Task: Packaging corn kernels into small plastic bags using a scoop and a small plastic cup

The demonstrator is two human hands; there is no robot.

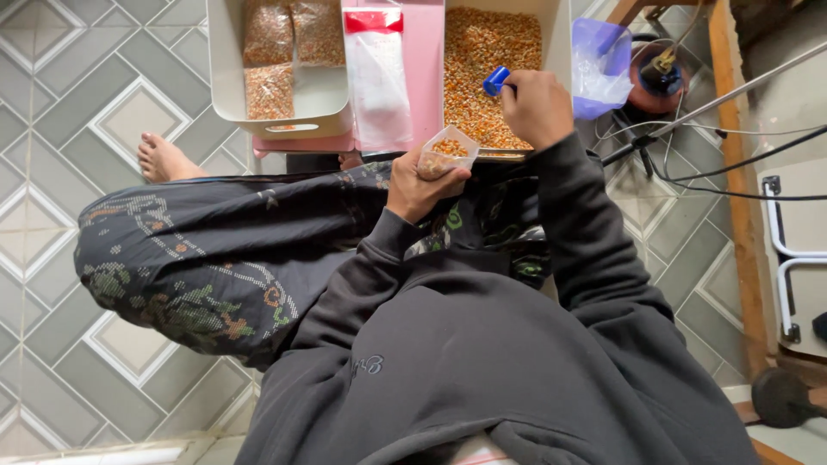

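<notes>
My left hand (417, 185) grips a small clear plastic bag (445, 152) partly filled with corn kernels, its mouth held open above my lap. My right hand (536, 105) is closed around a blue scoop (495, 81) that sits over the cream tray (557, 43) full of loose orange-yellow corn kernels. The bag hangs just in front of that tray's near edge.
A pink board (426, 52) carries a stack of empty clear bags with a red header (376, 69). A second cream tray (226, 86) at left holds three filled kernel packets (269, 90). A purple plastic bag (594, 65), cables and a metal stand lie at right. My bare foot (164, 160) rests on the tiled floor.
</notes>
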